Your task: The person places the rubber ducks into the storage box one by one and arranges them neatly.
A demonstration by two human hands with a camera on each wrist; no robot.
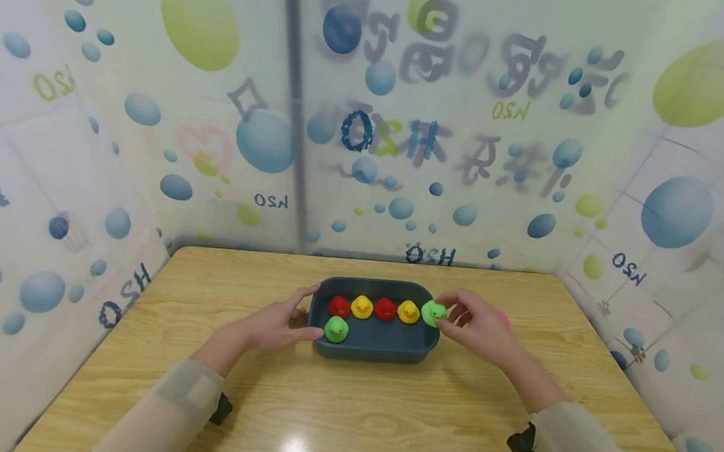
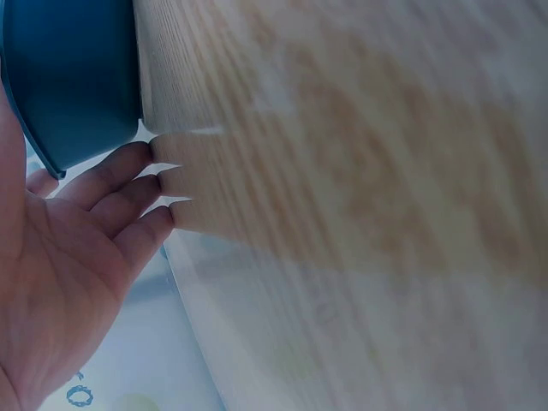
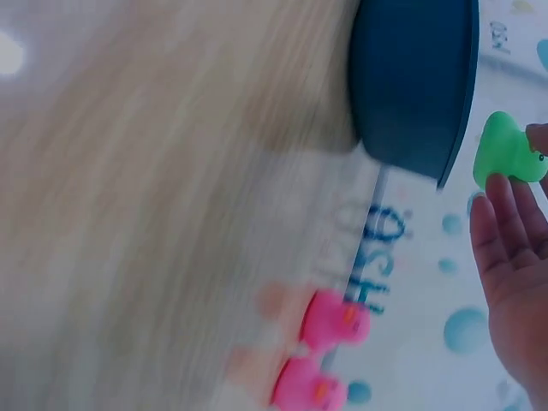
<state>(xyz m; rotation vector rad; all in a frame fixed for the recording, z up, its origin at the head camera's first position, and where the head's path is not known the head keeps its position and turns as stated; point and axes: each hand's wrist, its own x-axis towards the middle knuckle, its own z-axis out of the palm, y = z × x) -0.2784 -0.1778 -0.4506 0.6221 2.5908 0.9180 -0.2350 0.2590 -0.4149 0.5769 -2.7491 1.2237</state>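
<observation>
A dark blue plastic bin [image 1: 370, 354] stands on the wooden table. In it, a back row of toy ducks runs red [image 1: 339, 307], yellow [image 1: 362, 307], red [image 1: 385, 309], yellow [image 1: 408, 312]; a green duck [image 1: 336, 330] sits at the front left. My left hand [image 1: 273, 325] is spread along the bin's left end, thumb and index finger at its rim. The left wrist view shows the other fingers [image 2: 128, 197] extended low beside the bin wall [image 2: 77, 77]. With thumb and fingers my right hand [image 1: 477, 325] pinches another green duck [image 1: 434, 313] over the bin's right rim.
Two pink ducks [image 3: 334, 322] stand on the table right of the bin, mostly hidden behind my right hand in the head view. Patterned curtains [image 1: 373, 150] enclose the table [image 1: 299, 404] at the back and sides.
</observation>
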